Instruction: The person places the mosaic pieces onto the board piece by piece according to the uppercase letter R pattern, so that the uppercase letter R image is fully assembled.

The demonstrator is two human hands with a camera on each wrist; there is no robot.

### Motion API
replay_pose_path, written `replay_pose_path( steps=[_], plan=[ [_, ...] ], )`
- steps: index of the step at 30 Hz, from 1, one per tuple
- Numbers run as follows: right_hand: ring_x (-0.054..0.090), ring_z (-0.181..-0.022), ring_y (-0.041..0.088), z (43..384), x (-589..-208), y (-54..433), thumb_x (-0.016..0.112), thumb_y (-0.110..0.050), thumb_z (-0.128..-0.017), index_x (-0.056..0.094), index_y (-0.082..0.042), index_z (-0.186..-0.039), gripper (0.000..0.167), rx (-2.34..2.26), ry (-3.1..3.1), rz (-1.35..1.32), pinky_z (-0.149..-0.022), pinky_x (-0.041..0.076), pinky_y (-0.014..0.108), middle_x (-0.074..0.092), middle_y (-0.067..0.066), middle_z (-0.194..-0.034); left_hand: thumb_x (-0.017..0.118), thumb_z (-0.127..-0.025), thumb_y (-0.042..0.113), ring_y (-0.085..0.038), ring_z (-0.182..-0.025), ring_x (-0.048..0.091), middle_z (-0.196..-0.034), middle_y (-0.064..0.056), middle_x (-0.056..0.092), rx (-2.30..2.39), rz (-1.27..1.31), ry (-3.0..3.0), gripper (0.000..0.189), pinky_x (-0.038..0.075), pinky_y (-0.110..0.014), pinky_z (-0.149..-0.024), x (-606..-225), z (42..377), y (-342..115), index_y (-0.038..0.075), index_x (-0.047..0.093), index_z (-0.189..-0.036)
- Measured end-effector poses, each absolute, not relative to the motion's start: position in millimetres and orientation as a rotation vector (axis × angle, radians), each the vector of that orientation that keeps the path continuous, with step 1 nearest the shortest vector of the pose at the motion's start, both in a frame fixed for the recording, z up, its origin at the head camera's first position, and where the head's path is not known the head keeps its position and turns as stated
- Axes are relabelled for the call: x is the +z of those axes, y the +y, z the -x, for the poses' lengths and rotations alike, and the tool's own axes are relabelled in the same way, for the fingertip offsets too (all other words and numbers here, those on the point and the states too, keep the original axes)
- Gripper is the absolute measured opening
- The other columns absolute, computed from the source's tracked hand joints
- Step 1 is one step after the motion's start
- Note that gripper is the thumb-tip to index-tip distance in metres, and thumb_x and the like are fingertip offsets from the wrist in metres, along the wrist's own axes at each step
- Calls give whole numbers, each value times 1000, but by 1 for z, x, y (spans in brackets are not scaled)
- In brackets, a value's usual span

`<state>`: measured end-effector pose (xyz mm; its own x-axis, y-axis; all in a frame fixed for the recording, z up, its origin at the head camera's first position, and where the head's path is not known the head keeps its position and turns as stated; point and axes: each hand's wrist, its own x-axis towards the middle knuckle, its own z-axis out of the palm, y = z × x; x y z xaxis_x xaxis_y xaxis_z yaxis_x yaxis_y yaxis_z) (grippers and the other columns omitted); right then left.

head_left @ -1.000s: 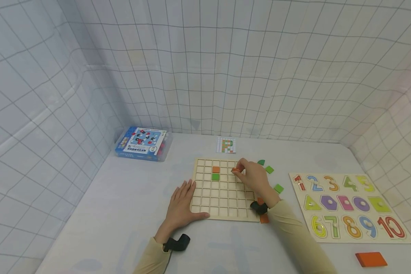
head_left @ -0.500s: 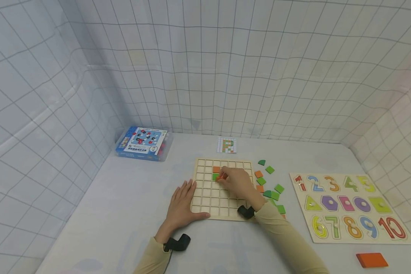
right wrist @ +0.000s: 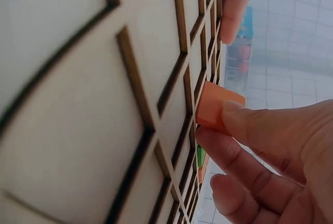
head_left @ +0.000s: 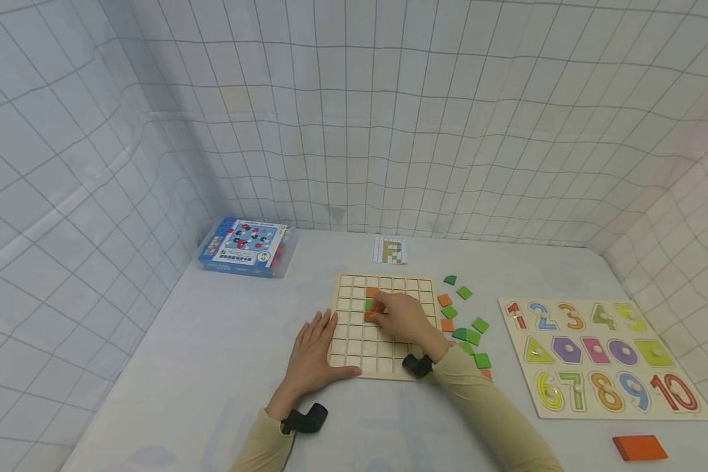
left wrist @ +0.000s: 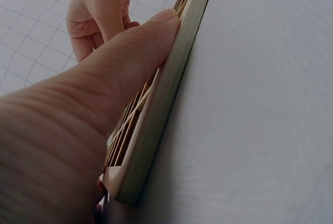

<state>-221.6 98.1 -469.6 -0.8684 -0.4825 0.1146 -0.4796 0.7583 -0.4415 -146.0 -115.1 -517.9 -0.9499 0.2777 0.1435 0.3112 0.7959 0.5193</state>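
My right hand [head_left: 404, 316] pinches an orange square tile [right wrist: 213, 105] between thumb and fingers, its edge at a cell of the wooden grid board [head_left: 354, 347]. Just beyond it in the same column sit a green tile [head_left: 368, 304] and another orange tile [head_left: 372, 291]. My left hand [head_left: 314, 351] lies with straight fingers along the board's left edge, the thumb [left wrist: 156, 34] resting on the near rim. In the right wrist view the held tile looks tilted against the cell walls.
Loose green tiles [head_left: 474, 337] and orange tiles lie right of the board. A pattern card [head_left: 390, 250] is behind it. Farther out are a number puzzle board [head_left: 604, 357], an orange block [head_left: 640, 447] and a blue boxed set [head_left: 248, 247].
My right hand has moved left and nearer across the board with the orange tile, from the right-hand cells to the one below the green tile. The left hand has stayed put.
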Motion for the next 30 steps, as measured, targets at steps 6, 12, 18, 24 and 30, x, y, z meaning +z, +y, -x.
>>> replay_pose_path(
  steps=[6,12,18,24,30],
  plan=[
    [56,-69,8,223,-469,98,70,-24,-87,61,-21,-82,11,-765,2904,764,-60,46,28,62,-10,-79,73,-67,63,-30,-142,12,-153,-15,24,-864,478,-2921,111,9,-48,-112,-517,145,-115,0,28,-148],
    [57,-74,9,224,-469,97,69,-21,-88,65,-18,-85,6,-748,2887,741,-65,47,29,63,-9,-82,72,-68,63,-30,-142,12,-153,-15,24,-865,482,-2919,111,9,-48,-112,-518,145,-115,1,29,-148],
    [55,-69,8,225,-467,97,69,-20,-88,68,-18,-81,7,-717,2907,762,-61,47,28,63,-9,-79,73,-68,62,-31,-142,12,-153,-15,24,-869,482,-2917,110,9,-48,-112,-517,145,-115,1,29,-148],
    [54,-66,8,225,-464,95,71,-20,-87,68,-18,-76,12,-672,2948,773,-59,47,28,62,-9,-73,73,-67,63,-31,-142,12,-153,-15,24,-873,479,-2921,111,8,-49,-112,-517,145,-115,1,28,-148],
    [52,-61,7,226,-463,94,73,-23,-85,66,-19,-71,16,-620,2974,762,-55,45,27,60,-10,-68,72,-67,64,-30,-142,12,-154,-14,23,-855,475,-2930,112,9,-48,-112,-518,146,-115,1,28,-148]
  ],
)
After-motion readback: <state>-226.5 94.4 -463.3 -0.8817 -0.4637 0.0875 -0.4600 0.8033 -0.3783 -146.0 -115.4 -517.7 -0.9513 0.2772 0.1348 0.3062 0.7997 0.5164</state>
